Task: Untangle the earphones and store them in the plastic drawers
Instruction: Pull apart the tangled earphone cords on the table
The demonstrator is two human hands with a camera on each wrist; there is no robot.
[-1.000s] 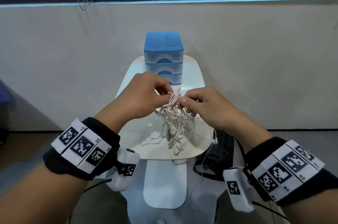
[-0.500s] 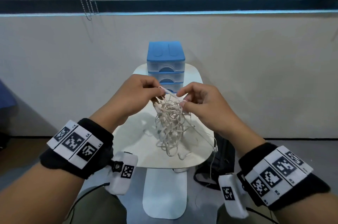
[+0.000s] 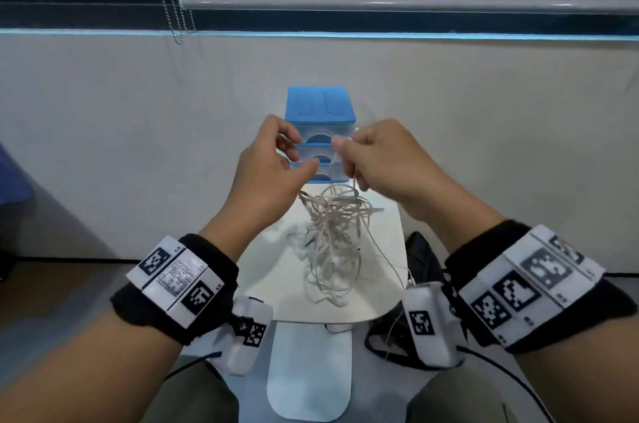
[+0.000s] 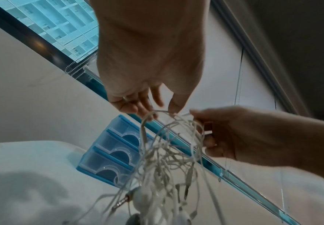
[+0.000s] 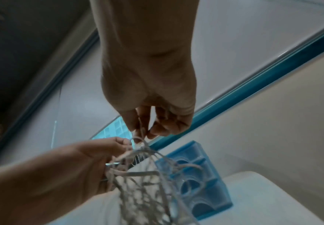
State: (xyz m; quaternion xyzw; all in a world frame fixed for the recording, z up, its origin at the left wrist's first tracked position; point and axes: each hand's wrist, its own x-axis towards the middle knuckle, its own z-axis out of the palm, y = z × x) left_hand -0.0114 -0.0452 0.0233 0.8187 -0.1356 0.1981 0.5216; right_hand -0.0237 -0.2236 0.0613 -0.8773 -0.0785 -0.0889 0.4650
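**Working the knot loose above the table**

Between the two raised hands, a strand of the earphones (image 3: 332, 239) runs taut at the top of the tangle. The right hand (image 3: 383, 159) pinches that strand between thumb and forefinger, the other fingers curled beneath with more cord passing through them. The left hand (image 3: 266, 163) has its fingers bent and its thumb tip near the same strand; the left wrist view shows a loop of cord lying over its fingertips (image 4: 143, 112), so it seems to hook rather than squeeze, though how firm that hold is cannot be told. Below the hands the rest of the cords hang in a thick, snarled bunch, earbuds and a plug dangling at the bottom, over the white table (image 3: 276, 287). One loose length trails off the table's right edge.

Behind the hands, at the far end of the table, stand the plastic drawers (image 3: 320, 135), blue-topped, all three closed. A dark bag (image 3: 422, 260) sits on the floor to the right of the table.

The untangling looks to be at an early stage: no single pair is free yet. To do it well, the person should find one end, a plug or a bud, and feed it back through the loops, keeping the bunch slack. Pulling hard on a middle strand would likely tighten the knot. Lowering the bunch onto the table would spread the loops for easier picking.
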